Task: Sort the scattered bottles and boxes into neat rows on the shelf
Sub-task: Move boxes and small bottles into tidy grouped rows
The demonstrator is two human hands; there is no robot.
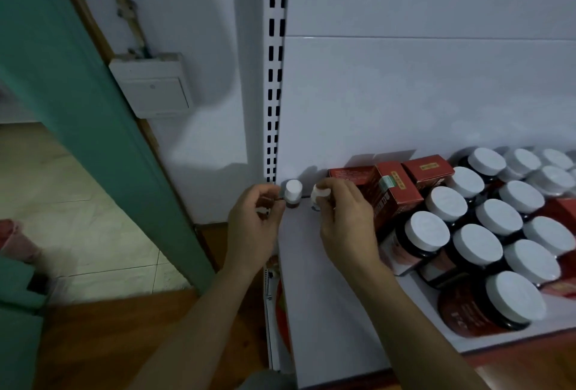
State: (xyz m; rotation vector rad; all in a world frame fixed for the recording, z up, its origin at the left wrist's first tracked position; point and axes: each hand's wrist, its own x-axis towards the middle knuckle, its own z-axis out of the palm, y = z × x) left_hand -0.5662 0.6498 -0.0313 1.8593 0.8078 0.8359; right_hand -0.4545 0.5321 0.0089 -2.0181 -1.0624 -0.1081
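On the white shelf (314, 296), a small dark bottle with a white cap (293, 192) stands upright in the back left corner. My left hand (252, 227) is curled beside it and seems to pinch a second small bottle (265, 207), mostly hidden in the palm. My right hand (346, 221) grips another small white-capped bottle (320, 196) just right of the standing one. Red boxes (396, 190) lean against the shelf's back panel. Several dark jars with white lids (477, 243) stand in rows to the right.
A slotted white upright (274, 84) bounds the shelf at left. Beyond it are a white wall with a switch box (152, 86), a green door frame (78, 100) and tiled floor. Bare shelf surface lies between my forearms.
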